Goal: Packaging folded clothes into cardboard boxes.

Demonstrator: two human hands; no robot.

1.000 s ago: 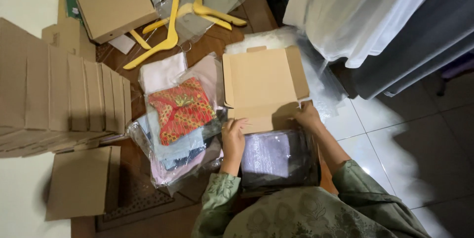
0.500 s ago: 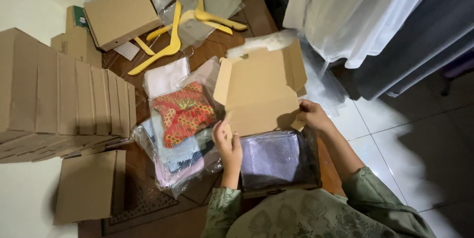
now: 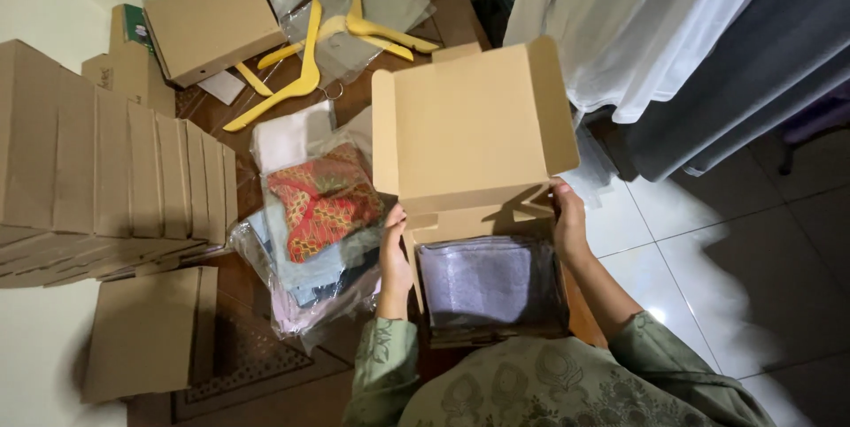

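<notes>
Right of the fingers, glossy white floor tiles point(image 3: 708, 241) catch a spot of lamp glare. Above them hang a white curtain point(image 3: 637, 29) and grey drape point(image 3: 753, 82). Far left, a cream wall point(image 3: 35, 2) borders the dark wooden desk point(image 3: 266, 400).

brown cardboard box point(image 3: 474, 122) | grey packed cloth point(image 3: 487, 281) | yellow hangers point(image 3: 305, 64)

Home packing corner — stacked cartons point(image 3: 106, 170), hangers point(image 3: 301, 73)
</notes>
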